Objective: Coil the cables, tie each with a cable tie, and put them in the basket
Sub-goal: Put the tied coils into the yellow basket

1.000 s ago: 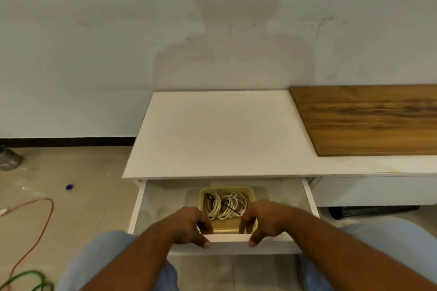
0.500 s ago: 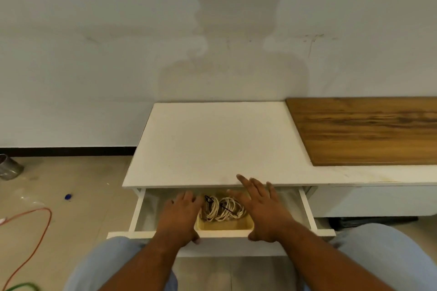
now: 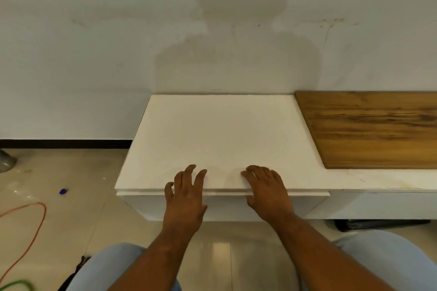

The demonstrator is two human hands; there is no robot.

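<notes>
Head view, drawer now shut under the white cabinet top, open half a second ago, basket and coiled cables hidden inside, heading and long axis cannot tell, left hand and right hand flat on front edge, fingers loose, gripping nothing.

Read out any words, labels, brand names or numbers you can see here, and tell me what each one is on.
No text can be read in this view.
White cabinet top: plain, no print.
Drawer front: plain, no label.
Wooden panel: grain only.
Wall: stains and marks, no writing.
Small blue object on the floor: too small to tell whether it bears any marking.
</notes>
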